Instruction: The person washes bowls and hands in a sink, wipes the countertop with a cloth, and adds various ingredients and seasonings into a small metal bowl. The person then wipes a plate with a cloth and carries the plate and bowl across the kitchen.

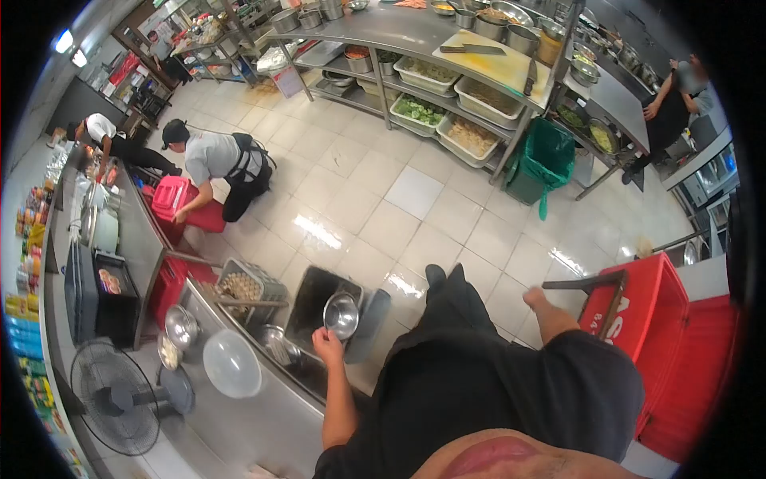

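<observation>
My left hand (327, 346) is closed on the rim of a shiny metal bowl (341, 315), which is tilted above a dark bin (307, 295). My right hand (536, 299) hangs at my right side, near the dark frame beside a red cooler (638, 319); its fingers are too small to make out. Left of my left hand are a clear plastic bowl (231, 364) on the steel counter (263, 427), another metal bowl (182, 326) and a crate (254, 289) of small round items.
One person (215, 164) crouches by a red container (170, 196), and another bends over the left counter. A fan (120, 399) stands at the lower left. Ahead are a steel table (359, 28) with food trays below and a green-lined bin (542, 160). More people stand farther back.
</observation>
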`<state>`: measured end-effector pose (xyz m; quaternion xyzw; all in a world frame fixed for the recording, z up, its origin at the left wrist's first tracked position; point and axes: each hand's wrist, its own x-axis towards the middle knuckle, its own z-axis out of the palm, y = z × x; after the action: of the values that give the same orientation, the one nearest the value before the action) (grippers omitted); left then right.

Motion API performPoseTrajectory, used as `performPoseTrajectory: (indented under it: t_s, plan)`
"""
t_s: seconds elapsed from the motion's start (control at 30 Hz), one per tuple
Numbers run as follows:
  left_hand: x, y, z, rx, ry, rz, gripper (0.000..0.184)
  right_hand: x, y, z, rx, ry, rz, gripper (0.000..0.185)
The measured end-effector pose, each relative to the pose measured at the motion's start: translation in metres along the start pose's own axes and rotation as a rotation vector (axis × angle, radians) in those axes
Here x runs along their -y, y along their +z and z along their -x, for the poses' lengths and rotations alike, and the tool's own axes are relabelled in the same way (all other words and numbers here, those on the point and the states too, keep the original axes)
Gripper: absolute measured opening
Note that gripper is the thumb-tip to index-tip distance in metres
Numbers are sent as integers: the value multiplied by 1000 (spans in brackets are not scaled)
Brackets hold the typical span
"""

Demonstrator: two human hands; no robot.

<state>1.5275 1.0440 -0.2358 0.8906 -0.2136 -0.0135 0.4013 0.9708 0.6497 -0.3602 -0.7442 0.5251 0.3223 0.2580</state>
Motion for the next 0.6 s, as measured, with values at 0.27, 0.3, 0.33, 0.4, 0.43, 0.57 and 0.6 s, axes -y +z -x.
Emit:
performPoseTrajectory:
  t_s: [0.27,0.3,0.33,0.4,0.43,0.57,0.6]
  plan:
    - [-14,72,-91,104,-87,-180,15,64,-39,-59,164,32,-360,30]
    - [-18,86,-106,106,-91,-179,16,76,-79,-68,190,164,-538,30]
    - [-35,93,-121,81,-109,-210,17,76,-98,-95,187,-15,-434,31]
    - [-59,110,-153,49,-116,-199,17,87,-159,-148,113,-139,-320,31]
    - [-66,116,-168,34,-124,-196,17,95,-187,-188,21,-272,-103,33]
    - [-75,148,-216,-19,-199,-87,16,174,-335,-302,-358,-533,148,35]
    - [-83,153,-225,-28,-162,-117,15,215,-391,-295,-419,-543,-13,38]
